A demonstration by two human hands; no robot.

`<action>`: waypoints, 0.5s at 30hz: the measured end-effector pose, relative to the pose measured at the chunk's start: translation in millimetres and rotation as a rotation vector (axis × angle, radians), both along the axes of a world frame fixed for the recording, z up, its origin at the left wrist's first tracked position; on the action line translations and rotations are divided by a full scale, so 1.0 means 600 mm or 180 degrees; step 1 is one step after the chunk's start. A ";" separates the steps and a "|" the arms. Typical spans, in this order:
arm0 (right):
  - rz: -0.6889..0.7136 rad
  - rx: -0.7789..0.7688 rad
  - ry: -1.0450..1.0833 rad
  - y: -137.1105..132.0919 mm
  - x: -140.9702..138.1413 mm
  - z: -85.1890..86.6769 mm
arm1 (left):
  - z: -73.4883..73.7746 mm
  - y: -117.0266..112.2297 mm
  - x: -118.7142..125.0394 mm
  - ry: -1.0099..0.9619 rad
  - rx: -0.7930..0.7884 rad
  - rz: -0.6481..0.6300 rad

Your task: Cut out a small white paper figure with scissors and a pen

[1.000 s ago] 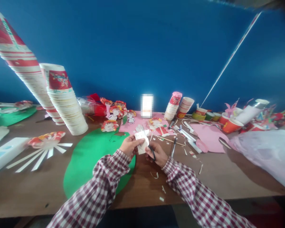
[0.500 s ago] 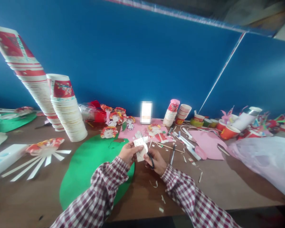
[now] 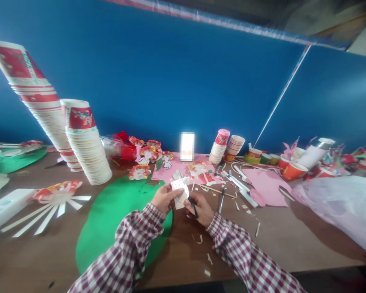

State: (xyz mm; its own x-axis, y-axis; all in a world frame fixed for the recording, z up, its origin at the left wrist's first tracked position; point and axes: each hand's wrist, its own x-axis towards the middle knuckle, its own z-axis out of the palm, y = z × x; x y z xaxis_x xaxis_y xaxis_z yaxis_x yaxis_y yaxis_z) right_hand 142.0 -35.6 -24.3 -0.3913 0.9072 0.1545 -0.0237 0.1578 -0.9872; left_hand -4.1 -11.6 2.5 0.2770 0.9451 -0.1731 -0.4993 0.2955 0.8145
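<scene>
Between my hands is a small piece of white paper [image 3: 179, 198] with faint dark marks drawn on it. My left hand [image 3: 164, 198] pinches its left side between thumb and fingers. My right hand [image 3: 202, 211] is closed round the black handles of a pair of scissors [image 3: 194, 208]. The blades lie at the paper, mostly behind it, with a tip showing above its top edge. Under my left forearm a green paper sheet [image 3: 110, 219] with a rounded outline lies on the brown table [image 3: 232, 260].
Tall stacks of paper cups [image 3: 87, 142] stand at the left. Shorter cup stacks [image 3: 219, 148] stand behind my right hand. Pink paper [image 3: 266, 187], pens [image 3: 221, 200] and paper scraps lie to the right, near a clear plastic bag [image 3: 341, 203]. A paper strip fan [image 3: 53, 209] lies left.
The whole view has shifted slightly. My hands stay in nearly the same place, still on the paper and the scissors; the paper's right edge looks a little more curved.
</scene>
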 end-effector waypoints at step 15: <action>0.0270 -0.0133 -0.0066 0.002 0.006 0.006 | 0.001 0.002 -0.010 -0.0112 0.0091 0.0082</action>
